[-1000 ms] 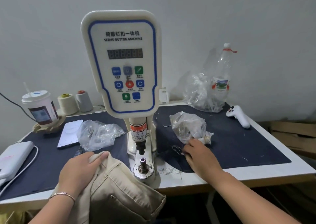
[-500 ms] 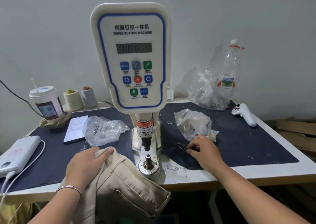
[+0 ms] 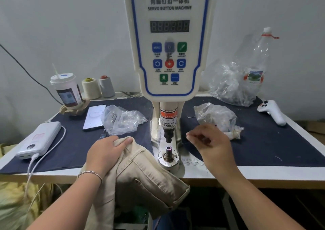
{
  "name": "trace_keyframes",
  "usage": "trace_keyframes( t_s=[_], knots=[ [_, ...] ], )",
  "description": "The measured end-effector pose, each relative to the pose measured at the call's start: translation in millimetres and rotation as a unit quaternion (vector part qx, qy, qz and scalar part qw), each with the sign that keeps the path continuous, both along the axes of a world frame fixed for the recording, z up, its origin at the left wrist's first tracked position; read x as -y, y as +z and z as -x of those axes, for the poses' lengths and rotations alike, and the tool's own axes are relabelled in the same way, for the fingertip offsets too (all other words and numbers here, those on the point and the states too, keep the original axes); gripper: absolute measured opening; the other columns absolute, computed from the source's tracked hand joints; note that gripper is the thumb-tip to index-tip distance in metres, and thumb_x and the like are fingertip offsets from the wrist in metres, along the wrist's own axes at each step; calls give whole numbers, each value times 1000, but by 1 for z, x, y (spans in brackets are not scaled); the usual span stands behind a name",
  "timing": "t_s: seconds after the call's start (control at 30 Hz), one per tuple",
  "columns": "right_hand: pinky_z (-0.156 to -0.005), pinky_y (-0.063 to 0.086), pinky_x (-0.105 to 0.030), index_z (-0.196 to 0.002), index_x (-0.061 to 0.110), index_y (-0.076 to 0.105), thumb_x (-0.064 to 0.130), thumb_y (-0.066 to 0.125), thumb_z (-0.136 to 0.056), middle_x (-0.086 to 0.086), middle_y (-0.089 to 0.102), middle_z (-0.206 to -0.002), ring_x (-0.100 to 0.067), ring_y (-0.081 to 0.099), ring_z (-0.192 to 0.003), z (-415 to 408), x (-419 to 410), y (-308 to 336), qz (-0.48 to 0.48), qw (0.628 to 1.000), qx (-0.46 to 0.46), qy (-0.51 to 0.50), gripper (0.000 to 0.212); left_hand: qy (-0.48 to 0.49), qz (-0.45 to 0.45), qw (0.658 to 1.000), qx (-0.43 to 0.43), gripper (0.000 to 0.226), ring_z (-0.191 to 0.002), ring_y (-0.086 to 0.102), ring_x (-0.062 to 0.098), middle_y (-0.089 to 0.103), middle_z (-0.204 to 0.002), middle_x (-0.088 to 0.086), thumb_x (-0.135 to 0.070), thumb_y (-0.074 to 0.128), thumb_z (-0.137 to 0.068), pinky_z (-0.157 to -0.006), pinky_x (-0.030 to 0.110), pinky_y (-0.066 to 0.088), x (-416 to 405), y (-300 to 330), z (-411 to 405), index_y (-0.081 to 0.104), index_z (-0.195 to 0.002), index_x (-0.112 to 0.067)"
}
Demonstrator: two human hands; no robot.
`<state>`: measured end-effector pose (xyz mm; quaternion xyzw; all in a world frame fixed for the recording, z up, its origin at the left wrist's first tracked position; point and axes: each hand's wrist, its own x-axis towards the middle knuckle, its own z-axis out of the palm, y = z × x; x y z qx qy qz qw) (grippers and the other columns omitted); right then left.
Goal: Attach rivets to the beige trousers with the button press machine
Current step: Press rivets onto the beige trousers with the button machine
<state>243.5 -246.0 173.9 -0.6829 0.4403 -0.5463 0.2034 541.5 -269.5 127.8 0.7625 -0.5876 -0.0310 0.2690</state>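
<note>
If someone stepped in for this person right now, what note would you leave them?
Left hand: grips a fold of the beige trousers, which hang over the table's front edge just left of the button press machine.
Right hand: raised to the right of the press, fingertips pinched together; whether a rivet is between them is too small to tell.
Lower die: bare, no fabric on it.
Rivet bags lie on the dark mat.
Done: one rivet seems to show on the trousers.
Left: lay fabric on the die, press, repeat.
</note>
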Motion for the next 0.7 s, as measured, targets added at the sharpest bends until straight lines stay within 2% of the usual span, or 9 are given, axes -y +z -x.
trace_keyframes(
  t_s=[0.1,0.2,0.33,0.5,0.6,0.7],
  knots=[
    [-66,45,-10,-76,4,72,0,77,-75,-1,68,-77,-10,61,-70,-17,-4,2,-40,998,12,57,6,-2,5,1000,-2,61,-71,54,18,59,-62,-10,-75,44,-84,-54,31,33,0,-1,0,54,-58,-21],
    [-64,43,-10,-76,5,72,2,76,-77,-2,68,-78,-8,58,-69,-24,-5,2,-87,992,-16,86,5,-7,7,1000,1,61,-69,54,18,58,-60,-9,-75,43,-84,-53,31,33,1,-1,-1,53,-58,-21],
    [-63,42,-9,-78,10,71,6,75,-79,3,64,-76,-8,54,-67,-27,-3,3,-109,988,-66,84,6,-6,8,1000,5,62,-65,51,13,58,-59,-10,-77,41,-83,-52,30,31,2,-3,-2,54,-59,-21],
    [-58,38,-6,-73,17,63,6,77,-78,14,54,-64,2,49,-59,-32,0,3,-125,986,-82,68,18,-3,10,1000,6,64,-64,50,10,57,-58,-9,-78,40,-81,-50,29,29,2,-4,-3,53,-58,-20],
    [-53,36,-5,-72,18,64,7,78,-77,13,50,-57,1,48,-51,-31,4,2,-149,984,-63,73,18,-4,15,1000,0,63,-65,52,12,56,-58,-8,-78,41,-81,-51,29,30,2,-4,-3,49,-57,-21],
    [-52,37,-8,-71,21,68,11,80,-75,8,54,-60,-2,45,-49,-30,6,1,-163,982,-67,73,16,-9,17,1000,-2,62,-66,53,14,55,-57,-8,-78,42,-82,-51,30,30,2,-4,-3,48,-56,-21]
  ],
)
